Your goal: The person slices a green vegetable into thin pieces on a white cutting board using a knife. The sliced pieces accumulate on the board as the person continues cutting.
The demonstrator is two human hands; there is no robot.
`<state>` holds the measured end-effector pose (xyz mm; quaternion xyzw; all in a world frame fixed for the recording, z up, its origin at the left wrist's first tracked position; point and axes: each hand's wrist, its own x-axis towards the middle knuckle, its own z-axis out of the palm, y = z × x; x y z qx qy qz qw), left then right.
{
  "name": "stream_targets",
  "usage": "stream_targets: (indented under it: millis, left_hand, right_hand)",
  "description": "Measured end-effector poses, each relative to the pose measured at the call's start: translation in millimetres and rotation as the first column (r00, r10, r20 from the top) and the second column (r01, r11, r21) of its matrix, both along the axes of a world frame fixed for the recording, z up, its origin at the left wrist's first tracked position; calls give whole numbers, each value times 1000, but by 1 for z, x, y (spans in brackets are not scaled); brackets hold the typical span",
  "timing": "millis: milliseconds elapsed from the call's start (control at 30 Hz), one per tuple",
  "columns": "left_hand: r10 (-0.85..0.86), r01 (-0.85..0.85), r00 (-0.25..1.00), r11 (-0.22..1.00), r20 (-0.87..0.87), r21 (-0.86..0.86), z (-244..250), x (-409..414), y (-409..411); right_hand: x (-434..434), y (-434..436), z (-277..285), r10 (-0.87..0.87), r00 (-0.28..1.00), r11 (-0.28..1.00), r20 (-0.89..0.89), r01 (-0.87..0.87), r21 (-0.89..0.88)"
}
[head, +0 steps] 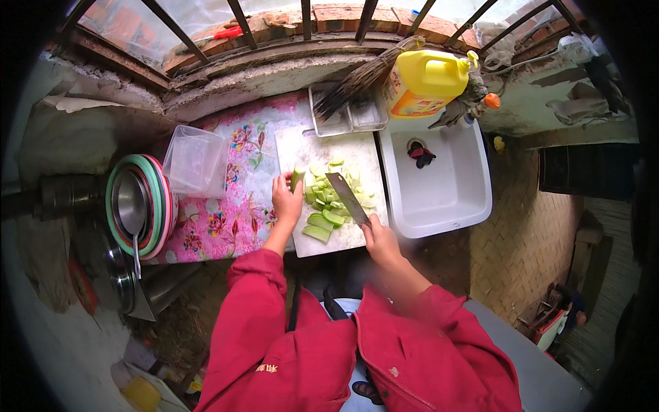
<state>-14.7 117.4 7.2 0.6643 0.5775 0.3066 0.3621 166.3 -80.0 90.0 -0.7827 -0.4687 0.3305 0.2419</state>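
Observation:
My right hand (382, 240) grips the handle of a kitchen cleaver (348, 198), whose blade slants up and left over cut green vegetable pieces (324, 194). A longer green vegetable piece (297, 178) is held in my left hand (287, 202), at the left side of the heap. Under both lies a white cutting board (314, 248), with a handle slot at its far end. A few larger slices (317, 233) rest near the board's front edge, skin side partly showing. The blade hides some of the pieces beneath it.
A white sink (437, 180) adjoins the board's right side. Behind the board are a clear tray (329, 127), a straw brush (355, 77) and a yellow jug (427, 77). Clear plastic containers (195, 159) and stacked basins (112, 206) stand left on the floral tablecloth (242, 206).

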Motion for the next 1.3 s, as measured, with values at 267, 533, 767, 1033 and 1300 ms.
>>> stream_targets:
  millis: [267, 533, 767, 1033, 1300]
  left_hand:
    - [-206, 270, 942, 933, -264, 236, 7, 11, 33]
    - [-759, 851, 525, 447, -386, 276, 9, -12, -54]
    - [-676, 732, 681, 635, -281, 246, 4, -10, -49]
    - [-776, 794, 564, 603, -281, -72, 7, -48, -48]
    - [-798, 890, 424, 455, -428, 34, 17, -21, -46]
  right_hand:
    - [1, -15, 5, -30, 999, 998, 15, 29, 58]
    - [14, -21, 8, -78, 996, 997, 46, 77, 28]
    - [8, -18, 9, -101, 993, 995, -56, 101, 1]
    - [4, -20, 3, -63, 997, 998, -44, 62, -21]
    - [0, -21, 4, -62, 998, 998, -24, 61, -33]
